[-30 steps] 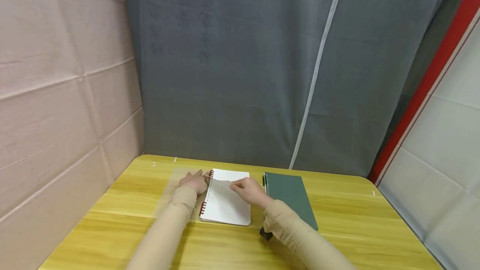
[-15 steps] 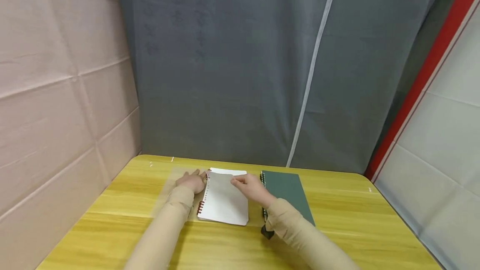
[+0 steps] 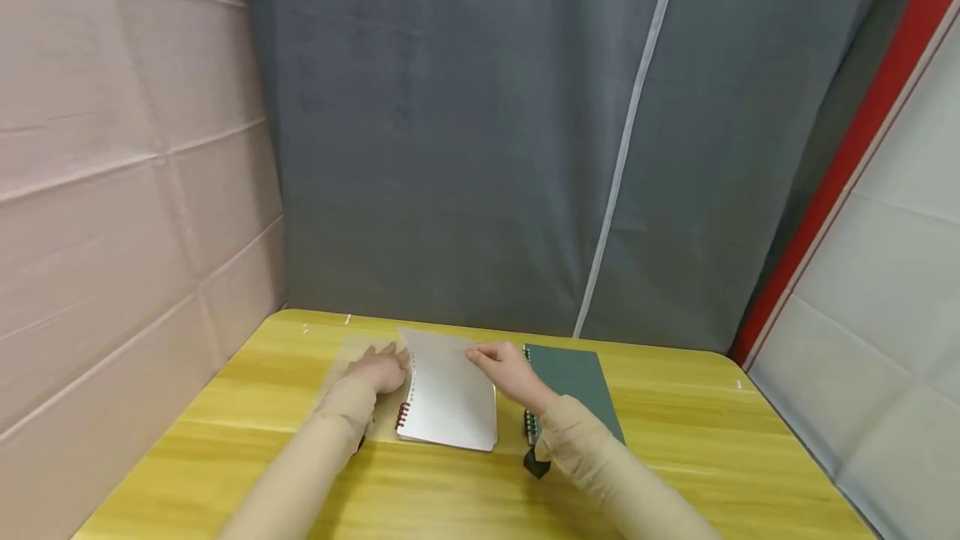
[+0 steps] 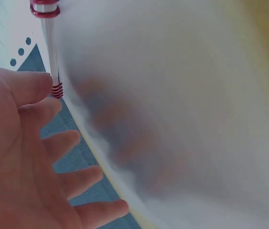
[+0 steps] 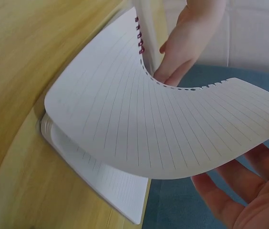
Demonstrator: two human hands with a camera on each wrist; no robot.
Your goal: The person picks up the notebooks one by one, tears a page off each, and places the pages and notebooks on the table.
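An open white lined notebook with a red spiral lies on the yellow wooden table. My right hand pinches the far corner of its top page and holds it lifted and curved. In the right wrist view the page arcs above the notebook, several punched holes stand free of the spiral, and my right hand grips the page's corner. My left hand lies flat, fingers straight, on the translucent cover beside the spiral. The left wrist view shows that hand spread next to the red coil.
A shut dark green spiral notebook lies just right of the white one, partly under my right forearm. A grey curtain hangs behind the table; a pinkish padded wall stands at the left. Bare tabletop spreads to the right and front.
My right hand has raised the top page, which now bows up and leans toward the spiral. My left hand has stayed on the cover.
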